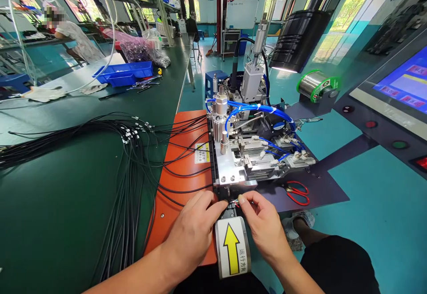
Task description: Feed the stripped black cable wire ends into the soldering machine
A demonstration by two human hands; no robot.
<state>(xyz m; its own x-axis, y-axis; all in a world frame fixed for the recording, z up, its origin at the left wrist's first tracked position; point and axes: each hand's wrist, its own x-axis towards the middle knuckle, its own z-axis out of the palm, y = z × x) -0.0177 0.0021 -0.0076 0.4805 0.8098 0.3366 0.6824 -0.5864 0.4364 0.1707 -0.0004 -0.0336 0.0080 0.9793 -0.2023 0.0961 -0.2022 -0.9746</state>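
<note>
My left hand [200, 218] is closed in a pinch on the end of a black cable at the front of the metal machine [236, 174]. Facing it, my right hand [262, 220] pinches the thin coloured wires [236, 202] that come out of that cable end. Both sets of fingertips nearly meet, just above a curved plate with a yellow arrow [231, 247]. Several black cables [187, 175] run from the machine's left side across an orange board [180, 129]. My fingers partly hide the wire ends.
Bundles of black cables [125, 196] lie on the green table [66, 205]. Red-handled scissors [298, 193] rest right of the machine. A solder spool [318, 86], a black lamp-like cylinder [296, 40] and a control panel [393, 102] stand at right. Blue trays [123, 74] sit farther back; a person [76, 38] is at far left.
</note>
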